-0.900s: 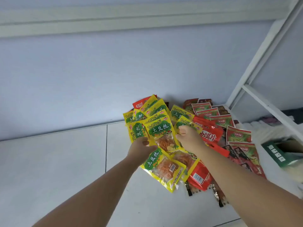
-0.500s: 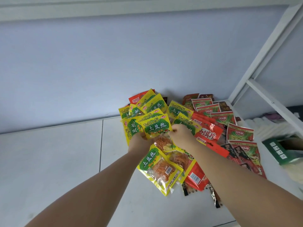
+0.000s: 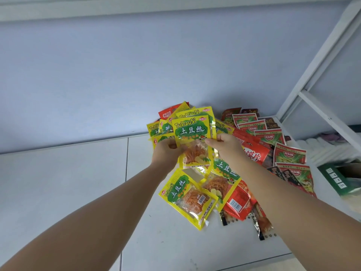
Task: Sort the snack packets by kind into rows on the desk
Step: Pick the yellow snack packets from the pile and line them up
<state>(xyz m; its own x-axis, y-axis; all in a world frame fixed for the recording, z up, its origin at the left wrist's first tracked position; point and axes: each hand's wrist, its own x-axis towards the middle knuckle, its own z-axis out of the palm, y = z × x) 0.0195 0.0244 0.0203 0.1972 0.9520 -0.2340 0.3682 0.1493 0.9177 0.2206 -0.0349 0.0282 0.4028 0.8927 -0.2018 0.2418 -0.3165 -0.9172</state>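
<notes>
While my left hand (image 3: 166, 153) grips a fan of yellow packets (image 3: 190, 132), my right hand (image 3: 226, 147) pinches the front one's right edge above the white bench (image 3: 78, 182).

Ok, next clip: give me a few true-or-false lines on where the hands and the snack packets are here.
1. The left hand and the right hand both grip the front yellow packet. True.
2. The red-and-green packets lie left of the yellow ones. False: they lie to the right.
3. A second yellow packet lies on the desk, nearer the camera than the hands. True.
4. The green box sits at the left end of the desk. False: it is at the right edge of the view.
</notes>
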